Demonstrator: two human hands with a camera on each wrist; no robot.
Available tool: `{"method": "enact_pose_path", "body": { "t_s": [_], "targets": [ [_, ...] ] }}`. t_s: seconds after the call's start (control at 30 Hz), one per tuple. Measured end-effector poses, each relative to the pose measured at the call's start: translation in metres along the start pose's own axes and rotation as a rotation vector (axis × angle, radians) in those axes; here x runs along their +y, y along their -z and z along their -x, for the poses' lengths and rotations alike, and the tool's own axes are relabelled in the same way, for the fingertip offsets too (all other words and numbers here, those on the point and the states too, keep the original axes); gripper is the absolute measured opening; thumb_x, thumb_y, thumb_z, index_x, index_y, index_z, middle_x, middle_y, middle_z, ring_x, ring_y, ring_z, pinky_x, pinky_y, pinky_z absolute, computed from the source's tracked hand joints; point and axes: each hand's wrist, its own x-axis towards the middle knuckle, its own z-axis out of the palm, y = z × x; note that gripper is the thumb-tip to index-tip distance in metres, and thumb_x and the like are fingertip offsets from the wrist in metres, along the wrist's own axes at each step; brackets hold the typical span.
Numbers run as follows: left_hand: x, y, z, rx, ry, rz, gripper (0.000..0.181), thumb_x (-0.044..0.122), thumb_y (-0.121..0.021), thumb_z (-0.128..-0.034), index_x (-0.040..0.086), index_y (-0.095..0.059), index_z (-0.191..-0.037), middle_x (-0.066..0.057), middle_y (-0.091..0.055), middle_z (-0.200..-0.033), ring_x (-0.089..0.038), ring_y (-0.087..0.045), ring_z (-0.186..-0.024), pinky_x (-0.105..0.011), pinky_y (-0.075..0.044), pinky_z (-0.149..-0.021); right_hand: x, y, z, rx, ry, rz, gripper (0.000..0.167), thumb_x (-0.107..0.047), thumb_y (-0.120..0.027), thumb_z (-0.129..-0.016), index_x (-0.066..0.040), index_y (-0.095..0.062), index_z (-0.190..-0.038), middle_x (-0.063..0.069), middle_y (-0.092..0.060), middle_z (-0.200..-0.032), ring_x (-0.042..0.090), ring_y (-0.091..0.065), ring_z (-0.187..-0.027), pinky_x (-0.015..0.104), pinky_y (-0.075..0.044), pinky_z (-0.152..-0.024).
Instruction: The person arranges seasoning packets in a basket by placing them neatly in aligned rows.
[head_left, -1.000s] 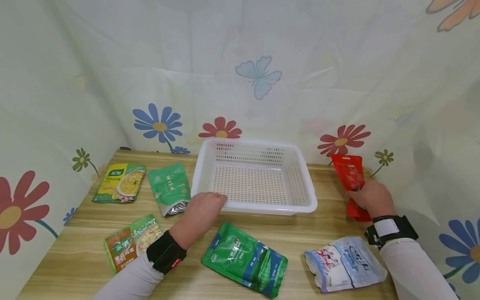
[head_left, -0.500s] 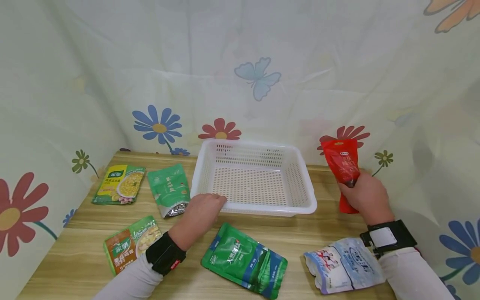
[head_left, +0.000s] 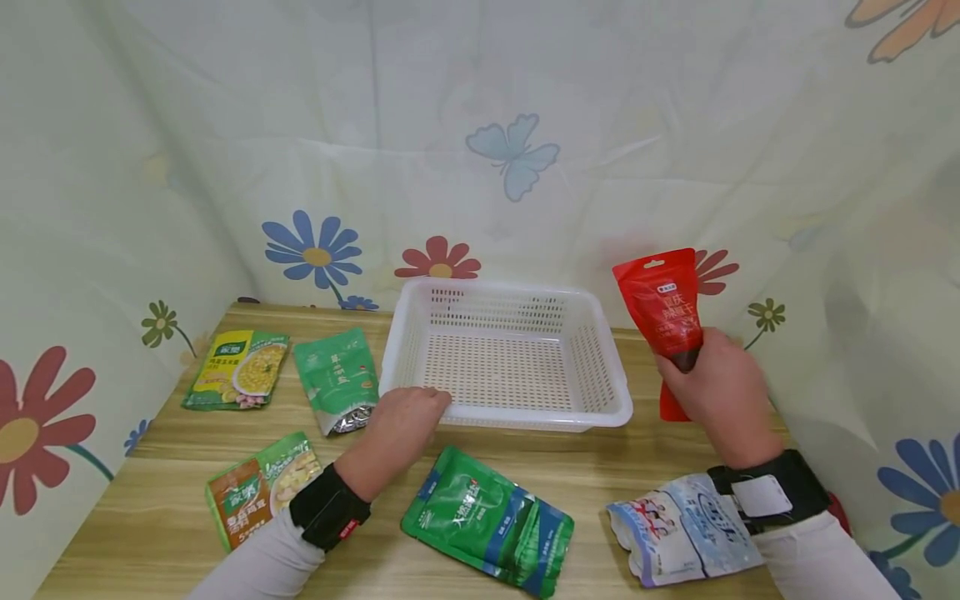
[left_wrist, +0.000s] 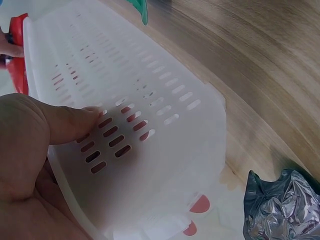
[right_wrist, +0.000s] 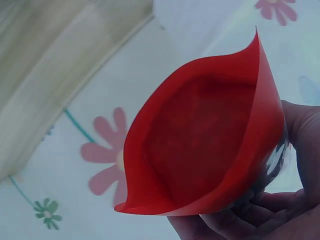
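Observation:
A white plastic basket (head_left: 498,412) with slotted walls stands at the back middle of the table. My left hand (head_left: 397,429) grips its front-left rim; in the left wrist view the thumb lies on the outer wall and the fingers go over the rim inside. To the right of the basket, my right hand (head_left: 720,392) holds a red snack pouch (head_left: 663,304) upright by its middle, raised off the table. The right wrist view shows the red pouch (right_wrist: 195,140) from its bottom end, with fingers curled round its far side.
Left of the basket lie a yellow-green soup packet (head_left: 236,369), a green pouch (head_left: 337,375) and a brown-green packet (head_left: 258,483). In front are a green-blue pouch (head_left: 487,521) and a pale blue pouch (head_left: 686,531). A flowered curtain (head_left: 420,125) encloses the table.
My right hand has lifted the red pouch off the table and carried it leftward, toward the basket. The left hand stays on the basket rim.

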Motion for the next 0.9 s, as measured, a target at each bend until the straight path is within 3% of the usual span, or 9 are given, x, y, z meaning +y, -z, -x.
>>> {"method": "enact_pose_path", "body": {
  "t_s": [0.37,0.67,0.9],
  "targets": [
    [0.0,0.002,0.0,-0.012,0.007,0.011,0.015,0.003,-0.079,-0.0824,0.013,-0.069,-0.088,-0.001,-0.073,-0.08,-0.016,-0.07,-0.071,-0.033,-0.054,-0.058,-0.037,0.001,0.012,0.039,0.087,0.009,0.063,-0.032,-0.084,-0.083,0.008,-0.051,-0.119,0.03,-0.066,-0.103,0.043,-0.066,-0.079,0.061,-0.058,-0.074],
    [0.0,0.002,-0.001,-0.03,0.024,0.008,0.01,0.006,-0.076,-0.0868,0.014,-0.07,-0.087,0.0,-0.073,-0.08,-0.014,-0.068,-0.069,-0.033,-0.053,-0.057,-0.07,-0.007,0.023,0.057,0.174,-0.055,0.064,-0.031,-0.086,-0.083,0.005,-0.052,-0.123,0.025,-0.069,-0.108,0.04,-0.07,-0.083,0.058,-0.06,-0.075],
    [0.002,0.005,-0.003,-0.055,0.048,0.071,0.014,0.023,-0.079,-0.0896,0.013,-0.069,-0.087,-0.001,-0.073,-0.08,-0.016,-0.068,-0.068,-0.035,-0.054,-0.059,-0.089,-0.011,0.033,0.044,0.205,-0.114,0.064,-0.033,-0.087,-0.082,0.001,-0.052,-0.124,0.02,-0.07,-0.109,0.036,-0.071,-0.084,0.056,-0.061,-0.075]
  ]
}}
